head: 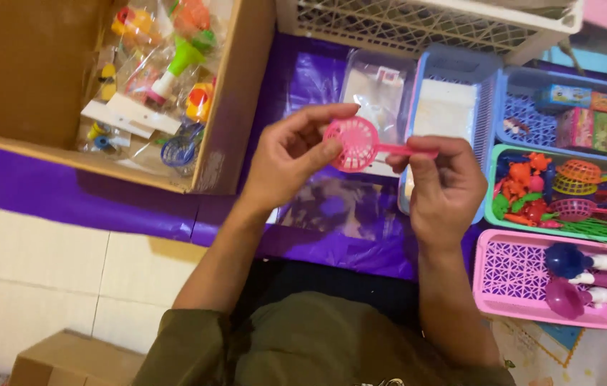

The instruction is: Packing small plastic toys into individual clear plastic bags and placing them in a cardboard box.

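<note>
I hold a small pink toy scoop net (355, 144) over the purple sheet (103, 200). My right hand (445, 187) pinches its pink handle. My left hand (290, 156) has thumb and fingers around the round mesh basket of the scoop. Below the scoop lies a stack of clear plastic bags (339, 207).
A cardboard box (25, 71) of bagged toys stands at upper left. To the right are a blue basket (453, 68), a blue basket with small boxes (525, 114), a green basket (493, 186) of scoops and toy animals, and a pink basket (511, 271) with toy horns. A white crate (418, 25) is behind.
</note>
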